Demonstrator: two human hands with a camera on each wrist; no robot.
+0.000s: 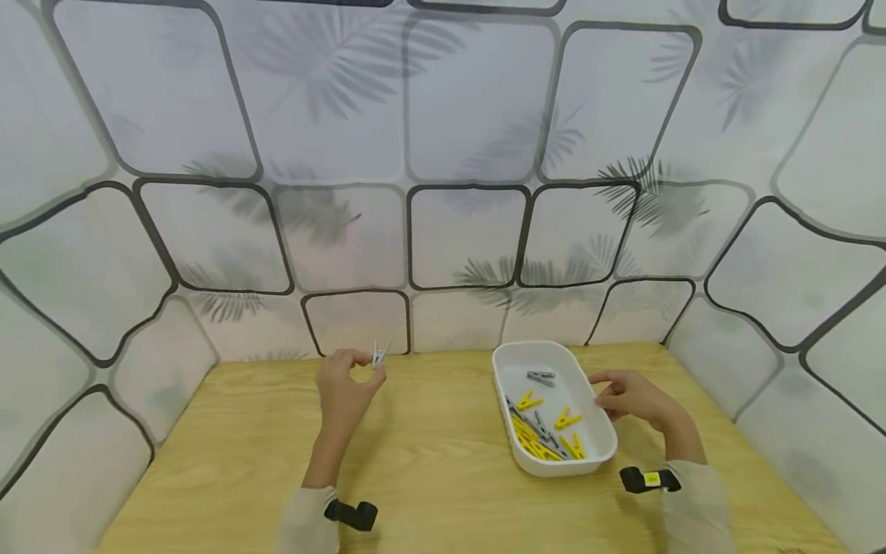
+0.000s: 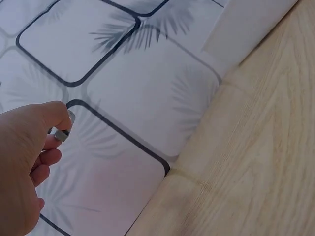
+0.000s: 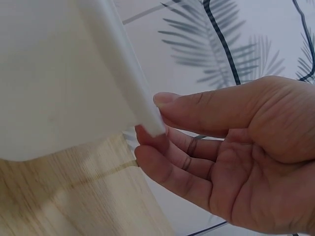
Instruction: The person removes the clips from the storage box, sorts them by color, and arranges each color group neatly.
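My left hand (image 1: 344, 398) pinches a grey clothespin (image 1: 378, 358) between thumb and index finger above the table's far left part. Its two thin ends point up and spread apart. In the left wrist view only a small bit of the clothespin (image 2: 63, 134) shows past the fingers. On the right, my other hand (image 1: 637, 398) grips the right rim of a white plastic basin (image 1: 554, 468). Seen from the right wrist, the thumb lies on the rim (image 3: 142, 98) and the fingers curl beneath it. Yellow clothespins (image 1: 526, 438) and grey clothespins (image 1: 541, 377) lie inside, mostly heaped toward the near left.
The wooden table (image 1: 429, 492) meets a patterned curtain wall (image 1: 457, 238) along its back edge, close behind the left hand. Similar panels slope along both sides. Each wrist wears a black strap with a camera, the left strap (image 1: 351, 515) and the right strap (image 1: 649, 479).
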